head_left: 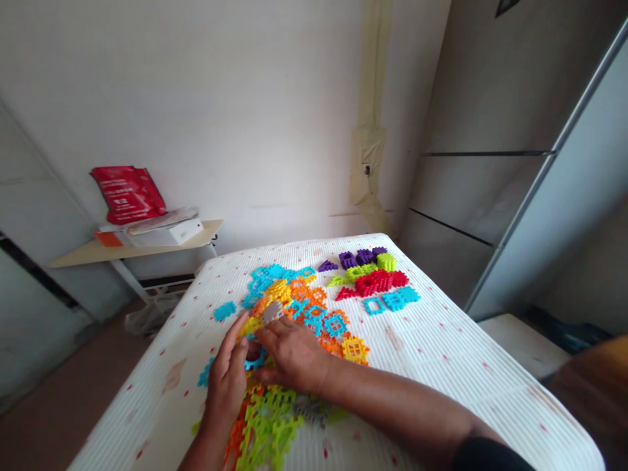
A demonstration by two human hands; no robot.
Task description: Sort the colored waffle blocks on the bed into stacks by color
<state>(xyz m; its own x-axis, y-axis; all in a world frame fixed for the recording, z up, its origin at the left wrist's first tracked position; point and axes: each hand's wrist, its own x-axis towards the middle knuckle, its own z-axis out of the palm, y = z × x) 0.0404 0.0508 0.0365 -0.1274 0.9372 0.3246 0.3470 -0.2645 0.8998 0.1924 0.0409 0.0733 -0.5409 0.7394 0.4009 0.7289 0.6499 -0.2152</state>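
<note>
Both hands meet over a heap of interlocking plastic tiles (299, 301) in blue, orange, yellow and green on a white quilted mattress (441, 353). My left hand (228, 376) and my right hand (294, 356) pinch a small blue tile (256, 358) between their fingers. A grey round piece (271, 311) lies just beyond my right fingertips. Green and orange tiles (267, 422) lie under my left wrist.
A second group of purple, green, red and blue tiles (375, 278) lies farther right on the mattress. A lone blue tile (225, 311) sits to the left. Beyond the bed a low table (132, 248) carries a red bag (128, 193) and a white box. A wardrobe (540, 196) stands on the right.
</note>
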